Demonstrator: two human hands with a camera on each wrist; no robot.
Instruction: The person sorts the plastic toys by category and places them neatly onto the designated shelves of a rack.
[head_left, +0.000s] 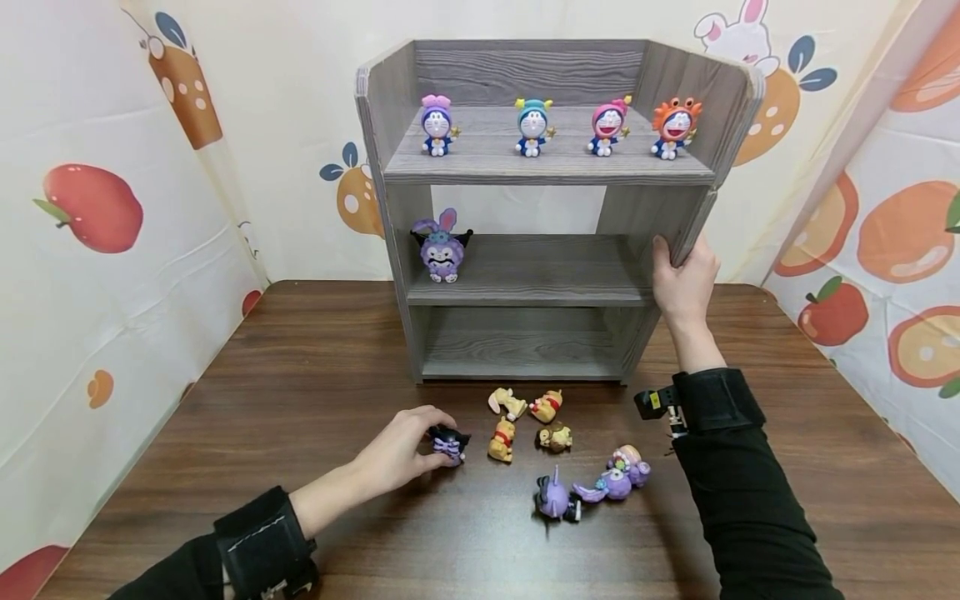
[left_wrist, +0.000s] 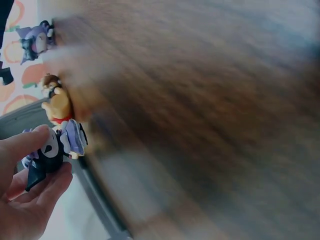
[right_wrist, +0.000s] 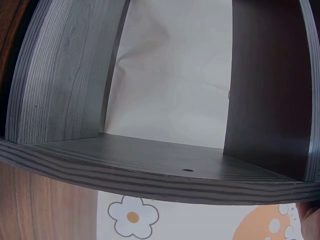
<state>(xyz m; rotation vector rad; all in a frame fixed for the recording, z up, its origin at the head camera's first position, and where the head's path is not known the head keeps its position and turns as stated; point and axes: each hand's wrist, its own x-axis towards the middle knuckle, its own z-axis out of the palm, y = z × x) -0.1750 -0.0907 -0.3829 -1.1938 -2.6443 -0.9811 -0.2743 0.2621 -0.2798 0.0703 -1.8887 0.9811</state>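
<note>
My left hand [head_left: 397,446] pinches a small black-and-purple figurine [head_left: 452,450] between thumb and fingers, low over the table in front of the shelf. In the left wrist view the figurine [left_wrist: 50,152] shows a black hood with a pointed tip and a white face patch. My right hand [head_left: 686,283] grips the right side panel of the grey wooden shelf [head_left: 555,267] at the middle level. In the right wrist view only a bit of that hand [right_wrist: 309,222] shows at the lower right edge.
Yellow bear figurines [head_left: 502,440] and others lie right of my left hand. Nearer the front lie purple figurines [head_left: 617,483]. Several blue-and-white cat figurines [head_left: 532,129] stand on the top shelf; one purple bunny-eared figurine [head_left: 442,250] stands on the middle shelf at left.
</note>
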